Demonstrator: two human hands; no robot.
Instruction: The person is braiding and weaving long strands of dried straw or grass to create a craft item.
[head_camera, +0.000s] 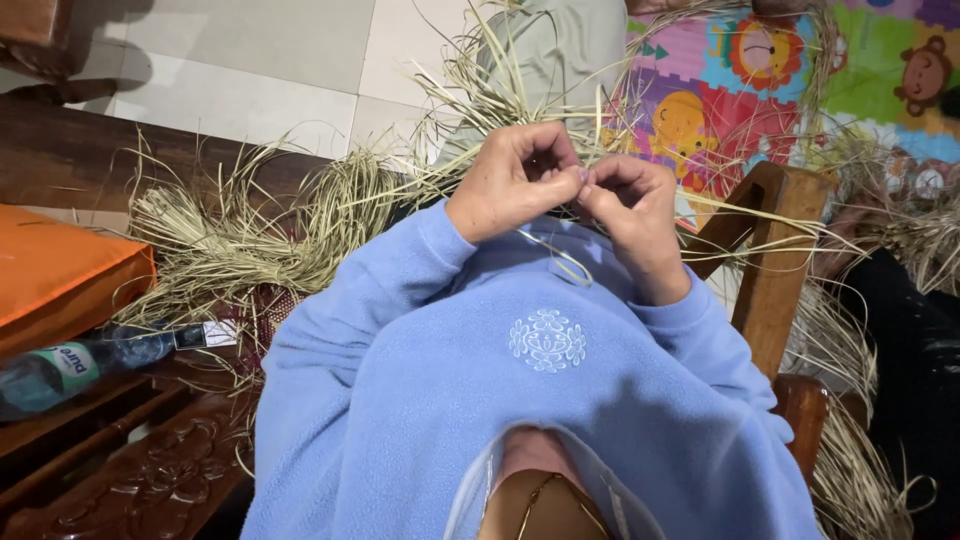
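A: Nearest the lens: blue fleece top (520, 400), worn by the person, seen from above. Carved wooden chair (775, 260) under them, arm post on the right.

B: Largest thing beyond that?

A: Straw heap (250, 230), pale dry strips, spread on the floor and over the lap to the left. More of it trails off right. Orange cushion (60, 270) far left, plastic bottle (80, 365) lying on its side just below it. Bright play mat (800, 70) on the floor ahead.

B: Hands?

A: Both raised in front of the chest, fingertips meeting. Left hand (510, 185) curled, thumb and forefinger pinched shut on a straw strand (560, 260). Right hand (635, 215) pinched on the same strand, touching the left. The strand loops down from the grip over the fleece.

B: Doing this well?

A: My judgement: keep both pinches close together so the strip stays flat, hold even tension, and keep the loose tail clear of the heap to avoid snagging.
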